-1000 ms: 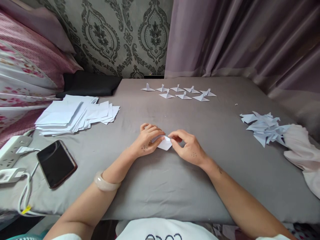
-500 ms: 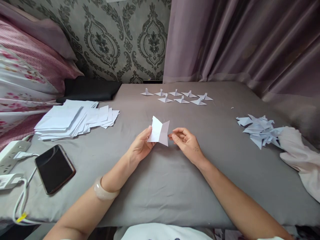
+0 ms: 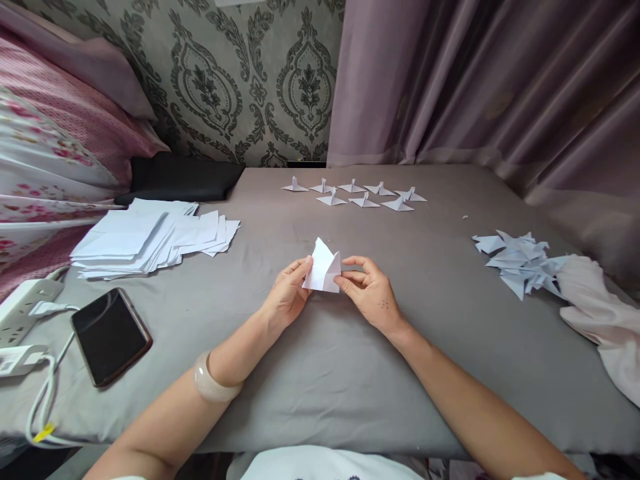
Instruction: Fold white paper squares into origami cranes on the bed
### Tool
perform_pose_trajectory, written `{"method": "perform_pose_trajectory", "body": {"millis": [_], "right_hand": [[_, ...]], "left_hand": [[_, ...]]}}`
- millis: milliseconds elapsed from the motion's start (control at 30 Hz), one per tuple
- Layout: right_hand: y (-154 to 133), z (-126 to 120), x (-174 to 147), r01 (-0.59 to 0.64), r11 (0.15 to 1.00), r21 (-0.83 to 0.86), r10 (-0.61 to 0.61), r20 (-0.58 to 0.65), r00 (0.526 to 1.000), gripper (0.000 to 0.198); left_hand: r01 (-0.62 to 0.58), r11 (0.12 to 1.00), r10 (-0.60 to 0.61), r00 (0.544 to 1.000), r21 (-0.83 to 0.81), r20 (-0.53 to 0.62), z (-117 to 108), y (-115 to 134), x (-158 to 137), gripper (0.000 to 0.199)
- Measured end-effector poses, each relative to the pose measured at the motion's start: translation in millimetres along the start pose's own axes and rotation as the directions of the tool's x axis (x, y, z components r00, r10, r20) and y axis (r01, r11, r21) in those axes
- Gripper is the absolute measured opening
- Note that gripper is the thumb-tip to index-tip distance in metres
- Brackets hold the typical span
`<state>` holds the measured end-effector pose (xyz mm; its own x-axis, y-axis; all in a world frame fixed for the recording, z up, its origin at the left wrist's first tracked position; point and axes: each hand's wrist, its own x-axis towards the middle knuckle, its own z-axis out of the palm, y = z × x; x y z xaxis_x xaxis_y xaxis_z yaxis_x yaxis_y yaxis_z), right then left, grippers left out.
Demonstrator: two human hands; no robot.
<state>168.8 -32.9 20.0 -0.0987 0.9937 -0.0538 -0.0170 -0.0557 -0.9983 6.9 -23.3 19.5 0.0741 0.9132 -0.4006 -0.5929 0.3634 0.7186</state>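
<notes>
A small sheet of white paper (image 3: 321,268) with a crease down it is held up above the grey cloth, between both hands. My left hand (image 3: 290,288) grips its left edge, thumb in front and the other fingers behind. At the right edge, my right hand (image 3: 369,288) pinches the paper between thumb and fingers, the index finger raised apart. Beyond the hands, several folded white paper figures (image 3: 365,200) stand in two rows. To the left lies a stack of white paper sheets (image 3: 120,237), with smaller pieces (image 3: 213,230) beside it.
A heap of folded paper pieces (image 3: 523,260) lies at the right, touching a pale cloth (image 3: 597,313). At the left are a phone (image 3: 111,337), a white power strip (image 3: 27,310) with cables, and a black flat item (image 3: 185,178). A purple curtain (image 3: 430,80) hangs behind.
My right hand has moved in and taken hold of the paper's right edge. The paper has shifted slightly right and tilted, its right part now turned inward.
</notes>
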Motion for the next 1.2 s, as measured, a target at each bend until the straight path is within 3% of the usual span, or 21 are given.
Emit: {"method": "perform_pose_trajectory", "body": {"millis": [167,300,367,467,533,600,767,900,1000,1100,1200], "right_hand": [[5.0,-4.5,0.8,0.110,0.986,-0.126,-0.111,-0.003,0.994,0.028],[9.9,-11.7,4.4,0.159,0.976,-0.145,-0.168,-0.049,0.985,0.023],[10.8,-14.9,5.6,0.187,0.963,-0.196,-0.205,-0.077,0.976,0.021],[11.2,-17.2,5.7,0.236,0.922,-0.306,-0.277,-0.095,0.956,0.018],[11.8,-17.0,4.8,0.276,0.884,-0.378,-0.329,-0.081,0.941,0.018],[13.1,-16.0,3.7,0.331,0.834,-0.442,-0.393,-0.054,0.918,0.017],[16.6,-14.1,2.1,0.449,0.719,-0.531,-0.524,0.012,0.852,0.017],[17.4,-14.8,2.6,0.482,0.681,-0.552,-0.560,0.031,0.828,0.019],[17.4,-15.7,3.0,0.494,0.668,-0.557,-0.573,0.039,0.819,0.020],[17.9,-16.1,3.2,0.480,0.670,-0.566,-0.565,0.030,0.825,0.020],[18.2,-16.0,3.6,0.465,0.676,-0.571,-0.562,0.008,0.827,0.019]], "left_hand": [[0.010,0.999,-0.010,1.000,0.037,0.007,0.2,3.2,-1.7,0.026],[-0.163,0.969,0.170,0.985,0.186,-0.022,-4.7,5.8,-2.2,0.037],[-0.291,0.891,0.325,0.945,0.349,-0.040,-7.3,6.5,-3.1,0.035],[-0.439,0.666,0.535,0.844,0.603,0.023,-8.9,7.5,-5.7,0.026],[-0.485,0.542,0.584,0.805,0.687,0.107,-8.6,7.8,-7.6,0.023],[-0.493,0.503,0.560,0.812,0.710,0.167,-7.9,7.3,-9.0,0.023],[-0.445,0.622,0.429,0.882,0.644,0.194,-6.9,4.1,-10.0,0.029],[-0.343,0.782,0.302,0.939,0.520,0.165,-5.5,2.4,-9.6,0.031],[-0.302,0.851,0.256,0.953,0.429,0.164,-4.2,2.4,-9.9,0.035],[-0.336,0.843,0.281,0.941,0.420,0.190,-3.8,3.1,-10.6,0.049],[-0.395,0.760,0.331,0.919,0.517,0.216,-4.5,3.7,-11.3,0.030]]}}
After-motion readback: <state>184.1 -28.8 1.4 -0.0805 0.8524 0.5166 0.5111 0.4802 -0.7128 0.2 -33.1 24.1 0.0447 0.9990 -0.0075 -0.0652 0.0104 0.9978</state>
